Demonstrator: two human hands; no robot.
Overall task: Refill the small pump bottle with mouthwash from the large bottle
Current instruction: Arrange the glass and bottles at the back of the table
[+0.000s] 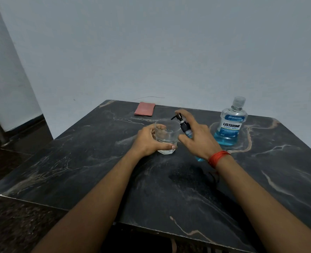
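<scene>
My right hand (199,138) grips the small pump bottle (184,127), which has a black pump head and blue liquid inside; it is tilted left, with its nozzle over a clear drinking glass (166,136). One finger rests on top of the pump. My left hand (149,141) wraps around the glass, which stands on the dark marble table (96,170). The large mouthwash bottle (231,123), clear with a blue label, a capped top and blue liquid low down, stands upright to the right of my right hand.
A folded pink cloth (144,109) lies at the table's far edge near the grey wall. The table's left edge drops to a dark floor. A red thread band circles my right wrist (218,157).
</scene>
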